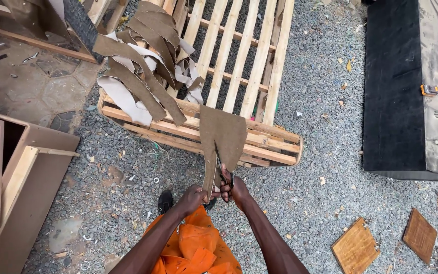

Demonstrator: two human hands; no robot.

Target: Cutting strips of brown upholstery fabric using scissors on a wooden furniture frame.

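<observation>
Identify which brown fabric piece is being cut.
The single brown fabric piece held by the left hand, scissors in the right hand; the other strips lie piled on the pallet.

The piece of brown fabric [222, 138] is a stiff, felt-like sheet, olive-brown and matte, wide and roughly square at its upper end and narrowing to a long strip at its lower end. It stands nearly upright, held up off the gravel, its broad part toward twelve o'clock and its narrow tail toward six. The scissors [224, 171] are dark-handled with slim metal blades, pointing toward twelve o'clock, their blades set into the fabric's lower edge beside the strip.
</observation>
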